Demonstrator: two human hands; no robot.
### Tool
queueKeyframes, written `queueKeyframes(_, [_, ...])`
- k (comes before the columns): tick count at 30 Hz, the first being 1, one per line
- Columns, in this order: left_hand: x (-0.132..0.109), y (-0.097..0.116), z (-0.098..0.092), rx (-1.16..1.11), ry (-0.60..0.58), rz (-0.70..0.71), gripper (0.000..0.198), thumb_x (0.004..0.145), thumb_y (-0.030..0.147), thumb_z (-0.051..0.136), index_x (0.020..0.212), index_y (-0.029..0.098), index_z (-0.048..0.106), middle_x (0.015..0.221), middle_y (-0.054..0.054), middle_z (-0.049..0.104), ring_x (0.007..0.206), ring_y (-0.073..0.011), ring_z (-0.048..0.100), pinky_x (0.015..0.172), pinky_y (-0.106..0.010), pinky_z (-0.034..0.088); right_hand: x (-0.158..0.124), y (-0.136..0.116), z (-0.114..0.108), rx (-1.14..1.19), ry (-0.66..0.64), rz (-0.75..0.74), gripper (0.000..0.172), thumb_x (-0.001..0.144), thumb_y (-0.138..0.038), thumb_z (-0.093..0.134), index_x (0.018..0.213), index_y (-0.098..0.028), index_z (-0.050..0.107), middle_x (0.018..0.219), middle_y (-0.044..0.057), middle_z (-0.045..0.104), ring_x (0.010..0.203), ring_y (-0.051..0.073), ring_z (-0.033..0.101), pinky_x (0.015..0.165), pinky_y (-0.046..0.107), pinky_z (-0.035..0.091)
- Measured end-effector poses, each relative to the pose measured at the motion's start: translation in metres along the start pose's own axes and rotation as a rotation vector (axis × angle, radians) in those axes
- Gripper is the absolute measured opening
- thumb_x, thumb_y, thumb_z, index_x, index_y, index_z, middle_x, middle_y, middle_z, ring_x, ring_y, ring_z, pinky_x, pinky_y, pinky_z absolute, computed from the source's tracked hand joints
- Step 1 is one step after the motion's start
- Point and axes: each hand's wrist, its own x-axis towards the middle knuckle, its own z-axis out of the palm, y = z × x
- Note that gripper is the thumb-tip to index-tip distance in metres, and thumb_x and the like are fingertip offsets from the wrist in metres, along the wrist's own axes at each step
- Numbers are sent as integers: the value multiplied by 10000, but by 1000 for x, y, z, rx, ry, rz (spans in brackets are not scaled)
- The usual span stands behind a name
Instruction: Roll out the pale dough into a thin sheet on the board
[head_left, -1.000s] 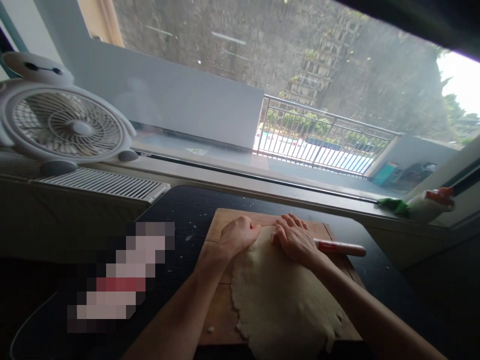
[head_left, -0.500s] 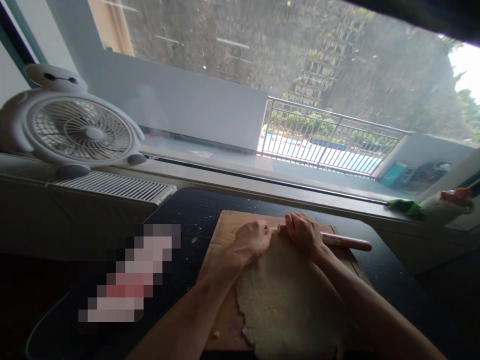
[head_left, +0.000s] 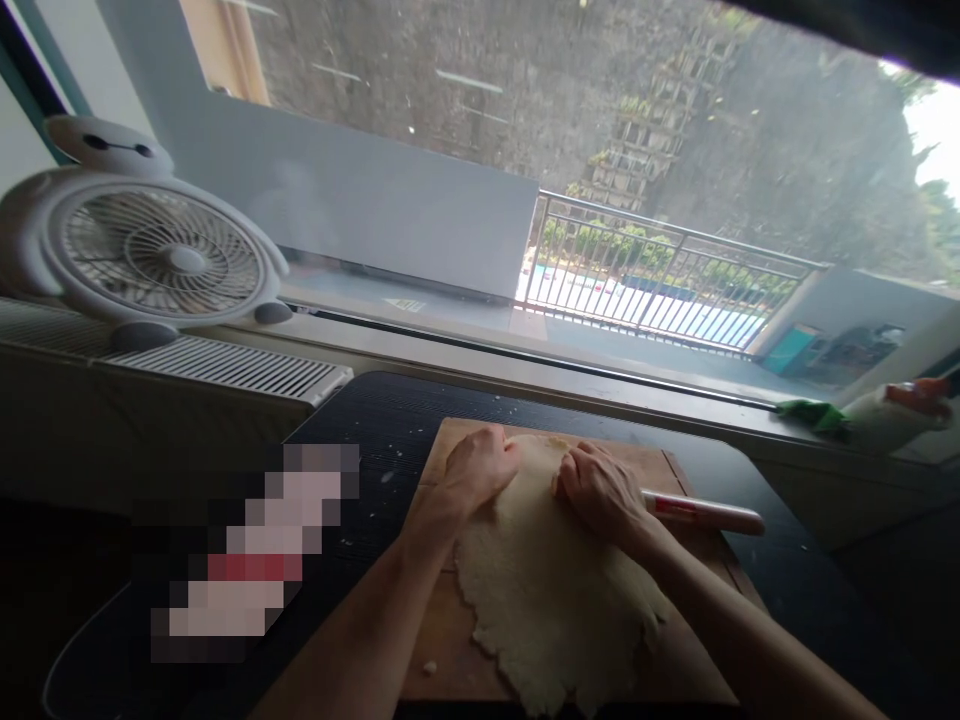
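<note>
A wide, thin sheet of pale dough (head_left: 551,580) with ragged edges lies on a wooden board (head_left: 487,680). My left hand (head_left: 486,462) is closed at its upper left edge, the curled fingers gripping the dough there. Wrapped around a rolling pin (head_left: 709,512), my right hand (head_left: 600,490) rests over the upper right part of the sheet. The pin's right end sticks out past that hand, and its left tip is mostly covered by the fingers.
The board sits on a black table (head_left: 375,480) with white specks on it. A blurred-out object (head_left: 262,540) lies at left. Behind stand a white fan (head_left: 180,260) on a radiator (head_left: 247,368), a window sill, a green cloth (head_left: 814,415) and a bottle (head_left: 900,420).
The rolling pin and my right hand have come nearer to me, with the pin's free end further right. My left hand has moved left, apart from the pin, and the dough has shifted left.
</note>
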Motion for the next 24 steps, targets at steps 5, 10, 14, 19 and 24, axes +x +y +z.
queueKeyframes(5, [-5, 4, -6, 0, -43, 12, 301, 804, 349, 403, 865, 170, 637, 835, -103, 680, 729, -189, 613, 582, -232, 381, 41, 8, 1, 51, -131, 153, 308, 881, -319, 303, 923, -180, 575, 985, 91, 561, 889, 177, 487, 746, 269, 338])
queueKeyframes(10, [-6, 4, -7, 1, -19, 18, 289, 801, 354, 414, 848, 170, 632, 836, -94, 674, 716, -182, 608, 578, -232, 377, 18, -4, 3, 0, -11, 34, 345, 907, -321, 261, 962, -215, 584, 1112, 77, 537, 1078, 207, 413, 902, 330, 278])
queueKeyframes(14, [-5, 4, -5, 20, -5, 20, 296, 802, 344, 414, 855, 162, 642, 833, -101, 670, 719, -182, 607, 582, -232, 375, 31, 2, 3, -32, 10, 94, 335, 892, -331, 288, 971, -202, 587, 1136, 103, 525, 1084, 233, 411, 894, 365, 287])
queueKeyframes(19, [-5, 2, -2, 8, -7, 29, 309, 812, 351, 390, 863, 175, 639, 839, -97, 671, 706, -183, 606, 564, -234, 368, 44, 4, 2, -23, -139, 138, 314, 838, -387, 397, 983, -172, 575, 1060, 125, 546, 1017, 247, 447, 826, 360, 332])
queueKeyframes(24, [-4, 1, 2, 37, 21, 31, 305, 813, 337, 393, 889, 176, 641, 843, -108, 676, 748, -208, 619, 604, -252, 393, 23, -9, 8, 5, -6, 14, 410, 922, -370, 185, 1026, -245, 562, 1194, 66, 496, 1136, 213, 372, 919, 378, 266])
